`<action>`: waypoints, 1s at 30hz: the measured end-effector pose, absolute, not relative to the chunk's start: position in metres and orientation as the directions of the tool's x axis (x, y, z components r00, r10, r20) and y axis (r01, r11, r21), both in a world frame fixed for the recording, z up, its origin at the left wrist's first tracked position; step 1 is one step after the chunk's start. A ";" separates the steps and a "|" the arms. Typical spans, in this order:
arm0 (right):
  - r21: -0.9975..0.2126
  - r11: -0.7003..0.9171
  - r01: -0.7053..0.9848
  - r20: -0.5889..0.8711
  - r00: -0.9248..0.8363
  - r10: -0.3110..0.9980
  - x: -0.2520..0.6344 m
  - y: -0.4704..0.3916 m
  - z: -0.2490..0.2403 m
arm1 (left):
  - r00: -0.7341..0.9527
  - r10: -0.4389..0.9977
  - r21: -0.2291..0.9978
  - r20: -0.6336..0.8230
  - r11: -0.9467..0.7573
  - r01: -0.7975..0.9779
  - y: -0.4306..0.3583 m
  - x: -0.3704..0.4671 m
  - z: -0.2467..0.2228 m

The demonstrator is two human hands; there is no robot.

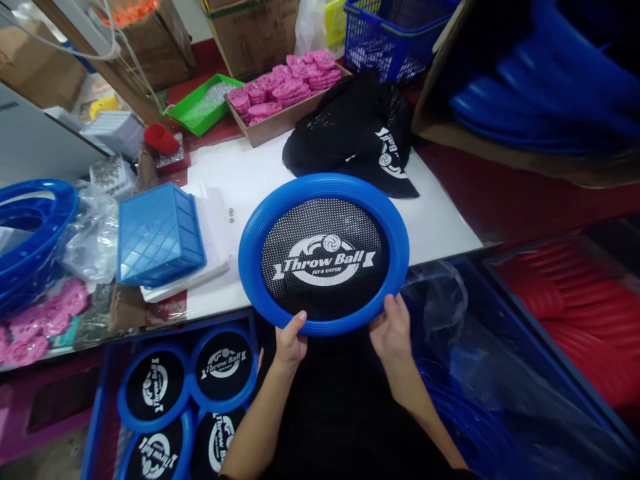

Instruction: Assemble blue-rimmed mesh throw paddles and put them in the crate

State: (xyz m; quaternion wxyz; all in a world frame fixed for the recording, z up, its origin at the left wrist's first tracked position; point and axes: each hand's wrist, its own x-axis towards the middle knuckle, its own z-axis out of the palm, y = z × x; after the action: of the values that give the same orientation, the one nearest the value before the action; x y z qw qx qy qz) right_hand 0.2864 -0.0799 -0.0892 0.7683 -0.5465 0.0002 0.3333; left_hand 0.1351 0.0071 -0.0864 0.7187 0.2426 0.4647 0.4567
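A round blue-rimmed throw disc [324, 181] with a black mesh centre and a white "Throw Ball" print is held up over the front of the white work surface. My left hand [291, 341] grips its lower rim, thumb on top and the other fingers hidden beneath. At the lower right of the rim, my right hand [391, 327] is closed on it too. Behind the disc lies a heap of black printed mesh fabric [345, 127]. Below left, several similar finished-looking discs [223, 365] sit in a blue crate [95, 420].
An upturned blue bin [160, 233] stands on white sheets at left. Behind are a green tray [203, 107] and a carton of pink pieces [285, 90]. At right, a box of blue rings [530, 100] and a crate of red rings [575, 320] flank the table.
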 end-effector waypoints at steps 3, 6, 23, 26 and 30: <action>-0.844 0.151 -0.514 -0.372 0.765 0.526 0.303 -0.081 -0.084 | 0.152 0.874 0.767 -0.461 0.479 -0.428 0.009 0.134 -0.088; -0.836 0.103 -0.538 -0.396 0.724 0.565 0.310 -0.082 -0.080 | 0.150 0.858 0.749 -0.492 0.505 -0.430 0.010 0.134 -0.087; -0.878 -0.057 -0.475 -0.350 0.558 0.752 0.305 -0.082 -0.090 | -0.075 0.935 0.893 -0.347 0.305 -0.331 0.031 0.096 -0.065; -0.935 -0.079 -0.346 -0.250 0.486 0.838 0.341 -0.099 -0.090 | -0.040 0.935 0.896 -0.351 0.324 -0.303 0.056 0.054 -0.049; -0.992 0.118 0.045 0.119 0.646 0.754 0.387 -0.122 -0.047 | 0.231 0.957 0.982 -0.178 0.159 0.098 0.093 0.013 -0.009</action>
State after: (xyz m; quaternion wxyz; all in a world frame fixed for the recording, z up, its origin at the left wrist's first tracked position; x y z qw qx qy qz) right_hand 0.3872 -0.1223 -0.0474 0.6718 -0.6096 -0.3279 0.2637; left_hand 0.0134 0.0927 -0.0090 0.5771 0.5315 0.4962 0.3717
